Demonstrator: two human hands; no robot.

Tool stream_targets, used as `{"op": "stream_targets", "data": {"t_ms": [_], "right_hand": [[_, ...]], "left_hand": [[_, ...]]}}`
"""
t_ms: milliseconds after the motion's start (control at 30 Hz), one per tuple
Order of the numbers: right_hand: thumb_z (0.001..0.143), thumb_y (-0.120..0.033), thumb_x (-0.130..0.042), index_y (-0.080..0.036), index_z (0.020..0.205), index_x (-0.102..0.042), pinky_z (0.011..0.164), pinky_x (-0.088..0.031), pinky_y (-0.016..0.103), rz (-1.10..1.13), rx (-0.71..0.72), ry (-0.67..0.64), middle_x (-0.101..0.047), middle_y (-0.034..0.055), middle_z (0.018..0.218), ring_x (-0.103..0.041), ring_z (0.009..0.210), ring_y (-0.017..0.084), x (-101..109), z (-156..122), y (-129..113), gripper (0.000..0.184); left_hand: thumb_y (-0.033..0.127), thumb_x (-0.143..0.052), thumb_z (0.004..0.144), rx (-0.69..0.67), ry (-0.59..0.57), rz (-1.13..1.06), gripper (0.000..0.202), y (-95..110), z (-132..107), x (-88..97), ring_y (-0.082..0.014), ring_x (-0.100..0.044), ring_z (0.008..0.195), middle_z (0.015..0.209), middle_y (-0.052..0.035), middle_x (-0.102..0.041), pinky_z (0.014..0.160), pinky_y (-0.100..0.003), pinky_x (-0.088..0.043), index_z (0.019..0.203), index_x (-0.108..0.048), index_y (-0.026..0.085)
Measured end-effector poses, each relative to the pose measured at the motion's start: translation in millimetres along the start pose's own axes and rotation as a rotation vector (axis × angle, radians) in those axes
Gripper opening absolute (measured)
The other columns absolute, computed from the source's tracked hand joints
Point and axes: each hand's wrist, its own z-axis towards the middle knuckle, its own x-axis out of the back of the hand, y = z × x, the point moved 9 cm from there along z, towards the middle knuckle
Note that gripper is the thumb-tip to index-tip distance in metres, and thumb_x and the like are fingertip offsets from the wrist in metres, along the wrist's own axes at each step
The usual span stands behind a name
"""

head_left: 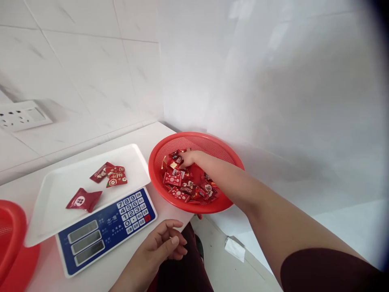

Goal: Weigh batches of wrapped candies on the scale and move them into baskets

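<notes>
My right hand (189, 157) reaches into a red mesh basket (158, 152). Its thumb and fingers are spread over the red wrapped candies (173, 179), touching them; some fingertips are hidden among the wrappers. Low in front of me, my left hand (165, 242) hovers near the table edge with loosely bent fingers apart and nothing in them. To its left stands a digital scale (114, 221) with a blue keypad panel and a white tray (60, 182). On that tray lie a dark red candy packet (84, 200) and two overlapping red packets (116, 176).
A second red basket (15, 227) is cut off at the left edge. White walls stand behind and to the right, with a power socket (24, 115) at the left. Below the table, a white piece of paper or plastic (235, 248) lies on the floor.
</notes>
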Motion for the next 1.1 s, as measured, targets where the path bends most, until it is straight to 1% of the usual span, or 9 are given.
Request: {"op": "stream_targets", "data": {"t_ms": [100, 200, 300, 400, 500, 700, 867, 1000, 1100], "right_hand": [[0.046, -0.029, -0.082, -0.018, 0.126, -0.05, 0.091, -0.036, 0.056, -0.125, 0.012, -0.048, -0.035, 0.0203, 0.139, -0.031, 0.125, 0.046, -11, 0, 4, 0.087], [0.055, -0.023, -0.077, -0.022, 0.124, -0.051, 0.087, -0.042, 0.05, -0.221, 0.092, -0.099, -0.039, 0.0182, 0.135, -0.041, 0.118, 0.042, -25, -14, 2, 0.074], [0.06, -0.016, -0.07, -0.023, 0.119, -0.054, 0.081, -0.045, 0.042, -0.264, 0.189, -0.128, -0.048, 0.0154, 0.126, -0.052, 0.106, 0.036, -31, -32, -5, 0.062], [0.065, -0.016, -0.064, -0.023, 0.109, -0.057, 0.075, -0.045, 0.034, -0.275, 0.314, -0.161, -0.06, 0.0099, 0.108, -0.059, 0.093, 0.028, -30, -52, -12, 0.045], [0.07, -0.015, -0.056, -0.022, 0.105, -0.056, 0.07, -0.045, 0.029, -0.2, 0.373, -0.12, -0.063, 0.0061, 0.101, -0.059, 0.087, 0.023, -15, -69, -8, 0.036], [0.071, -0.016, -0.054, -0.021, 0.105, -0.054, 0.07, -0.049, 0.027, 0.384, 0.255, 0.151, -0.063, 0.0023, 0.099, -0.06, 0.083, 0.017, 29, -89, 24, 0.035], [0.069, -0.016, -0.057, -0.026, 0.105, -0.052, 0.06, -0.056, 0.029, 0.963, 0.013, 0.259, -0.062, 0.0014, 0.099, -0.061, 0.083, 0.017, 25, -92, 45, 0.038], [0.071, -0.013, -0.053, -0.023, 0.092, -0.053, 0.066, -0.058, 0.036, 1.248, -0.022, 0.306, -0.062, -0.0004, 0.087, -0.061, 0.078, 0.014, 24, -100, 26, 0.023], [0.071, -0.011, -0.055, -0.022, 0.084, -0.053, 0.067, -0.058, 0.037, 1.354, 0.043, 0.276, -0.061, -0.0021, 0.075, -0.06, 0.07, 0.013, 24, -110, -12, 0.017]], "left_hand": [[0.043, -0.066, 0.073, 0.037, -0.02, -0.016, 0.049, -1, 12, -9.8, -0.0207, -0.061, 0.089, 0.099, -0.0067, -0.063, 0.082, -0.034, -0.045, 0.116, -0.051, 0.024], [0.045, -0.064, 0.074, 0.044, -0.042, -0.022, 0.052, 5, 20, -19.5, -0.0216, -0.061, 0.094, 0.11, -0.0079, -0.061, 0.084, -0.035, -0.046, 0.12, -0.048, 0.026], [0.047, -0.061, 0.076, 0.037, -0.04, -0.032, 0.044, 11, 25, -24.6, -0.022, -0.061, 0.095, 0.113, -0.0096, -0.06, 0.084, -0.035, -0.047, 0.112, -0.055, 0.023], [0.05, -0.06, 0.075, 0.037, -0.027, -0.033, 0.041, 13, 28, -24.8, -0.0219, -0.062, 0.092, 0.111, -0.011, -0.062, 0.081, -0.034, -0.048, 0.103, -0.06, 0.02], [0.048, -0.06, 0.075, 0.029, -0.036, -0.012, 0.04, 12, 27, -23.7, -0.0211, -0.063, 0.09, 0.108, -0.0106, -0.063, 0.08, -0.033, -0.048, 0.103, -0.059, 0.019], [0.041, -0.062, 0.077, 0.083, -0.093, 0.018, 0.038, -2, 13, -22.1, -0.0187, -0.062, 0.086, 0.095, -0.0073, -0.065, 0.078, -0.032, -0.048, 0.108, -0.055, 0.021], [0.041, -0.064, 0.074, 0.057, -0.133, 0.058, 0.033, -2, -12, -16.3, -0.0179, -0.062, 0.084, 0.091, -0.0067, -0.065, 0.077, -0.03, -0.047, 0.1, -0.06, 0.02], [0.042, -0.063, 0.074, -0.054, -0.072, 0.101, 0.035, 19, -33, -0.1, -0.0192, -0.061, 0.085, 0.092, -0.0067, -0.064, 0.078, -0.032, -0.046, 0.101, -0.059, 0.021], [0.042, -0.063, 0.074, -0.206, 0.012, 0.164, 0.037, 47, -47, 15.7, -0.02, -0.058, 0.088, 0.098, -0.0072, -0.062, 0.079, -0.033, -0.046, 0.104, -0.058, 0.021]]}}
